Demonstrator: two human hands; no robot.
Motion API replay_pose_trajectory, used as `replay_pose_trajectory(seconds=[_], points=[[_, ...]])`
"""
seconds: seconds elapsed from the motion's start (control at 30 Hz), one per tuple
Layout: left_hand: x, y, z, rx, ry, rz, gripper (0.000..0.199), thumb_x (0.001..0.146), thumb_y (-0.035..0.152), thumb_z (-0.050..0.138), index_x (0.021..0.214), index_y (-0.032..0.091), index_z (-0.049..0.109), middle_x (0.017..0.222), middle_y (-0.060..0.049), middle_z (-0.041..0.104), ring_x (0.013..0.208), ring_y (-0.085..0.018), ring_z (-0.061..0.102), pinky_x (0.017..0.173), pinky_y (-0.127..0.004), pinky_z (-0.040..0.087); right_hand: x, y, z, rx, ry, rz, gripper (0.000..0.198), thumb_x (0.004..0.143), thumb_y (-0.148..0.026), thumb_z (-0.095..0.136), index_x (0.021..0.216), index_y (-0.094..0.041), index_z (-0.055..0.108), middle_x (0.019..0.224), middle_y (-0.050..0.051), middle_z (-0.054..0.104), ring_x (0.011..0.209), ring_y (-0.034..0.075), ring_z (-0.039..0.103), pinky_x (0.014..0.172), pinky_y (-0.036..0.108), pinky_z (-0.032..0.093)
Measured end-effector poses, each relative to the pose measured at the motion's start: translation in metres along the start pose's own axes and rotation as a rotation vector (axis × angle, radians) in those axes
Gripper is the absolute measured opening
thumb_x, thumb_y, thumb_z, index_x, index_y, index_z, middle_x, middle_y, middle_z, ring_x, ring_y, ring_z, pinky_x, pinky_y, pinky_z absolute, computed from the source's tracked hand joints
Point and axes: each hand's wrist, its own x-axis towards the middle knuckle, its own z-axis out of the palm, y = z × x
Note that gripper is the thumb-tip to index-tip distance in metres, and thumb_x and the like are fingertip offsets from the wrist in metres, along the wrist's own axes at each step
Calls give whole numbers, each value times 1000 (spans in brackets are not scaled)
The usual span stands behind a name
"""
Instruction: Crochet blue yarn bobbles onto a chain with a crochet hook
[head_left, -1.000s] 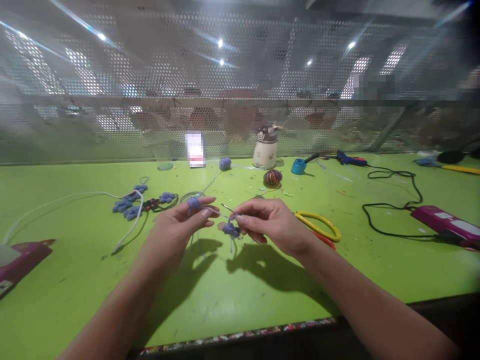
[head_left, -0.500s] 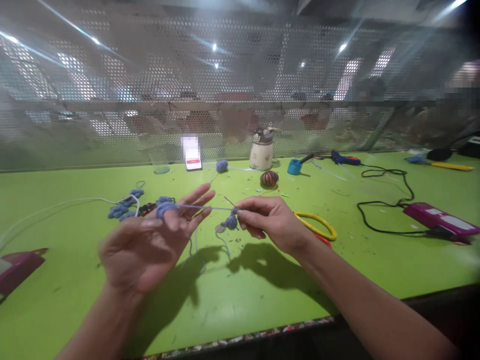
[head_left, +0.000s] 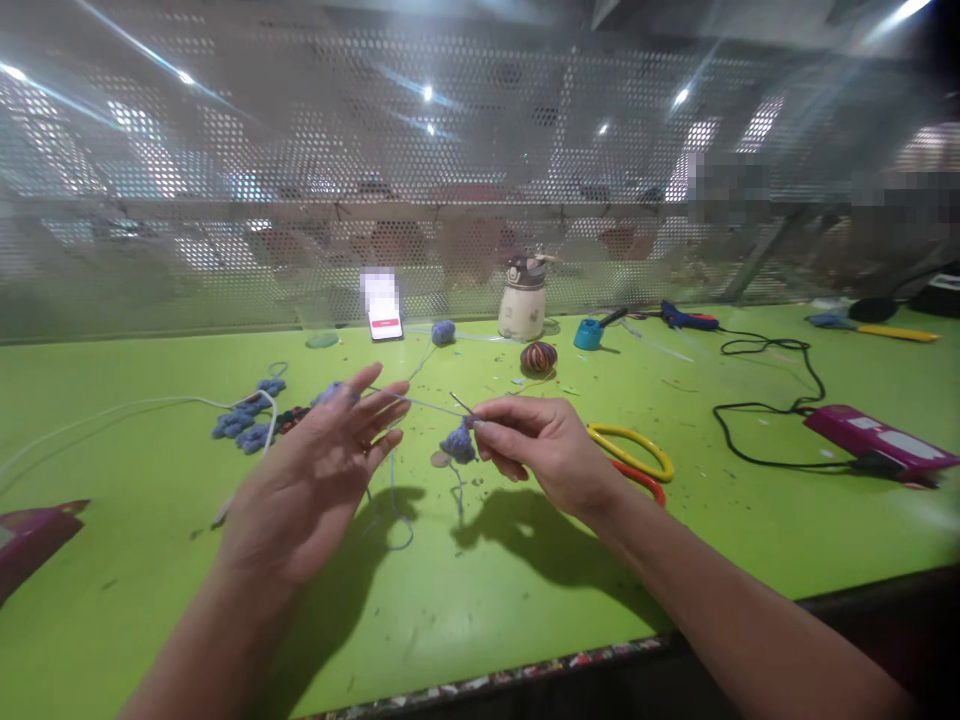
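My right hand (head_left: 544,448) is closed in a pinch on a thin crochet hook (head_left: 460,402), whose tip points up and left. A small blue-purple crochet piece (head_left: 458,445) hangs at those fingertips. From the hook a strand of blue yarn (head_left: 427,404) runs left to my left hand (head_left: 300,490), palm up with fingers stretched out and spread; the strand passes over the fingers. Loose yarn tails dangle below the piece. A blue yarn ball (head_left: 443,332) lies farther back, with a strand leading from it towards my hands.
Crocheted blue pieces (head_left: 246,422) lie left, partly behind my left hand. Yellow-handled and red-handled tools (head_left: 637,450) rest beside my right forearm. Behind stand a phone (head_left: 385,322), a bottle (head_left: 523,308), a striped yarn ball (head_left: 538,358) and a glue gun (head_left: 686,317). A purple power strip (head_left: 877,440) with cord lies right.
My left hand has turned and opened out, its fingers uncurling and moving slightly left. The strand now slants from the fingers down to the hook. My right hand stays nearly still.
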Motion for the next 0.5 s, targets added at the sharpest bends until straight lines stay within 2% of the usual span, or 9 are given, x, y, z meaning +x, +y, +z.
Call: replay_pose_trajectory(seconds=[0.1,0.2,0.23,0.3,0.4,0.47,0.5], points=[[-2,-7,6,260,-17,72,66,75,22,76,136,27,51,118,-6,70,111,-23,62,89,-32,50,-1,2,2,-18,-34,-4,17,80,-29,71,89,-15,73,60,-2,58,44,6,42,41,21,33],[-3,-16,11,365,-46,192,81,74,18,76,145,26,38,101,-4,73,105,-22,63,90,-34,49,-2,3,4,-15,-72,-24,14,82,-27,70,90,-15,73,60,-3,57,44,5,42,41,21,32],[-3,-18,11,378,-45,220,79,75,19,75,145,25,38,93,-3,74,100,-22,65,88,-34,49,-2,3,4,-14,-82,-28,13,82,-26,70,90,-16,73,60,-3,57,44,5,42,41,21,32],[-3,-21,10,445,-2,281,67,76,22,75,138,24,50,83,-1,74,87,-22,67,82,-34,49,-3,3,4,-15,-94,-30,13,82,-25,69,90,-16,73,61,-3,57,44,5,42,41,21,32],[0,-21,1,666,148,441,35,71,21,78,105,24,75,76,-1,73,69,-20,61,67,-29,44,-3,2,4,-27,-79,-33,14,81,-27,70,89,-15,74,61,-2,58,44,6,42,41,21,33],[3,-17,-5,807,213,512,18,67,19,80,84,25,79,70,0,71,61,-18,54,59,-27,37,-4,0,4,-53,-80,-36,15,81,-27,70,89,-15,73,60,-2,57,45,6,42,41,21,33],[4,-15,-8,837,210,498,12,67,19,80,78,25,79,65,1,68,58,-17,50,56,-27,34,-4,-1,3,-71,-90,-38,15,82,-27,70,89,-15,73,61,-2,57,45,6,42,42,21,34]])
